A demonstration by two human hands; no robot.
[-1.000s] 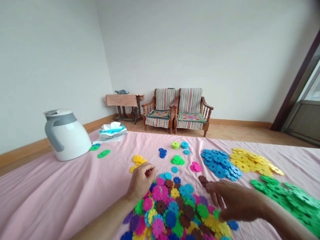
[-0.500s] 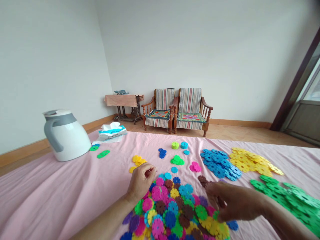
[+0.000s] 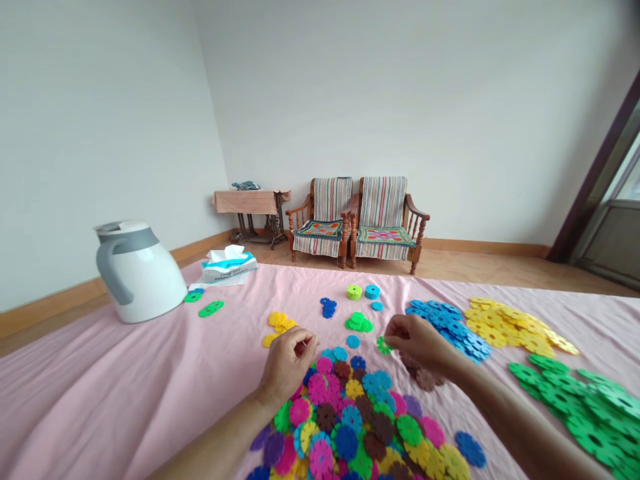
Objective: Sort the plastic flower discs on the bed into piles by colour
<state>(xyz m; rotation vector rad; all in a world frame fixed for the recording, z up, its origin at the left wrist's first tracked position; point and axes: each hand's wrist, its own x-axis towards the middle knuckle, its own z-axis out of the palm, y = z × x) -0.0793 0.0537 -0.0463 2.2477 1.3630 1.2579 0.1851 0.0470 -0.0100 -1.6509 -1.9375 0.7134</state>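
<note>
Handling one green disc [image 3: 384,345] looks like the current step: right hand [image 3: 416,339] pinched on its edge, beyond mixed pile [image 3: 345,427]. Left hand [image 3: 289,360] curled, contents hidden. Release would call for easing the pinch.

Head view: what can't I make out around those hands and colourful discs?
All in the head view:
Left hand: its own curl hides whether it holds anything.
Green disc: partly covered by the right hand.
Brown discs: partly hidden by the right hand.
Mixed pile: near side cut off by the bottom edge.
Green pile: cut off by the right edge.
Tissue box: lettering too small.
</note>
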